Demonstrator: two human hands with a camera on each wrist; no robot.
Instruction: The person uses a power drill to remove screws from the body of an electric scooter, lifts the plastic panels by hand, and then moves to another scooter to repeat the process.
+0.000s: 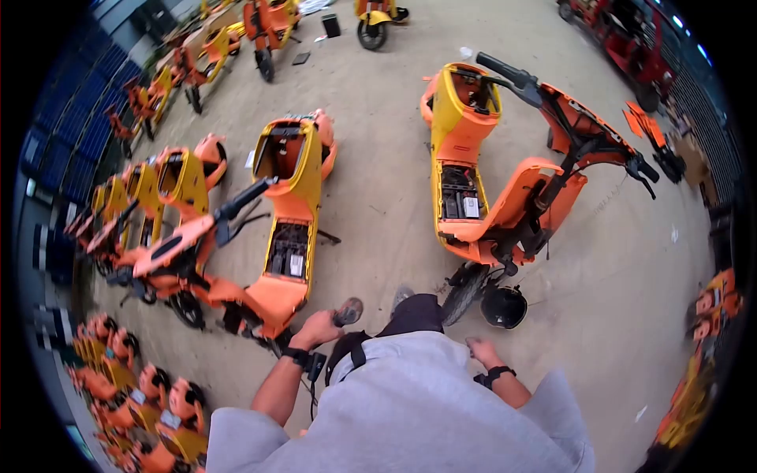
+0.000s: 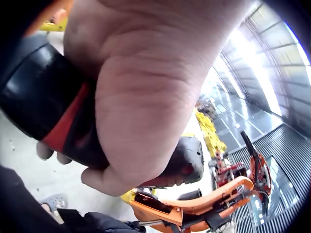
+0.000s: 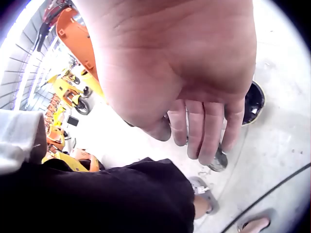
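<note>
The left hand [image 1: 317, 327] gripped the black, hard-cased tool with a red band [image 2: 53, 102], low beside the orange-and-yellow, plastic-bodied scooter [image 1: 290, 209]. The right hand [image 1: 485, 353], fingers loosely bent, held nothing visible. Tool carrying appeared in progress; the next move likely required a secure grip.

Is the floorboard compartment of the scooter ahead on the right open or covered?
Open: in the head view, no cover lies over the floorboard compartment of the scooter, and dark parts and a white label show inside.
</note>
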